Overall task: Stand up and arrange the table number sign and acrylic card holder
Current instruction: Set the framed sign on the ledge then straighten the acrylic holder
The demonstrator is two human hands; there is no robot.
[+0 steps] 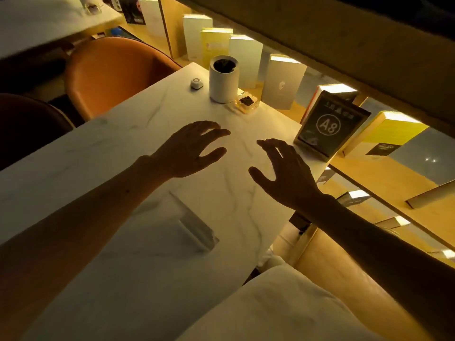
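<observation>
The table number sign, dark with "A8" in a circle, stands upright at the right edge of the white marble table. A clear acrylic card holder lies flat on the table near me, under my left forearm. My left hand hovers over the table's middle with fingers spread and nothing in it. My right hand hovers beside it, just left of the sign, fingers apart, also holding nothing.
A white cylindrical container, a small white round device and a small clear dish sit at the table's far end. Books line a lit shelf on the right. An orange chair stands at the far left.
</observation>
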